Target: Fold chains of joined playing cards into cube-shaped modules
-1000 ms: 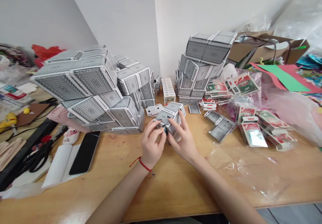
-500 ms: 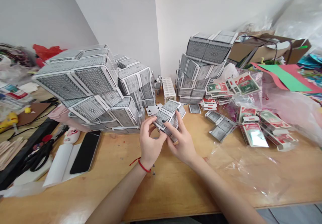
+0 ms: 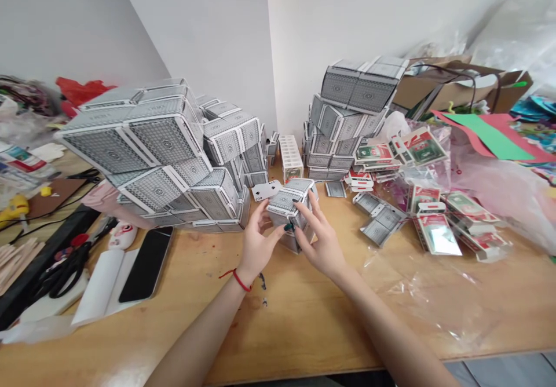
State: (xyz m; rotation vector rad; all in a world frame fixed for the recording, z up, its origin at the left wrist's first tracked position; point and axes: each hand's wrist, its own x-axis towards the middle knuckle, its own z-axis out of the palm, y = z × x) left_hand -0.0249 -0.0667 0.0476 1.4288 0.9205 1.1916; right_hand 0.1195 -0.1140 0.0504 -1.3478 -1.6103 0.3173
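Pale walls (image 3: 347,22) stand behind a wooden table (image 3: 304,329), where a card box (image 3: 289,197) is held between two hands. Left hand (image 3: 255,241) grips its left side, thumb at the near face; right hand (image 3: 322,243) closes on its right side, fingers reaching over the top. Whether it rests on the wood cannot be told. Work looks well along: similar stacked boxes (image 3: 158,143) rise left of the card box, which itself seems nearly formed. Joined cards (image 3: 383,219) and printed packs (image 3: 436,233) remain to its right.

Craft workspace, wooden sticks (image 3: 18,264), coloured paper (image 3: 493,137)
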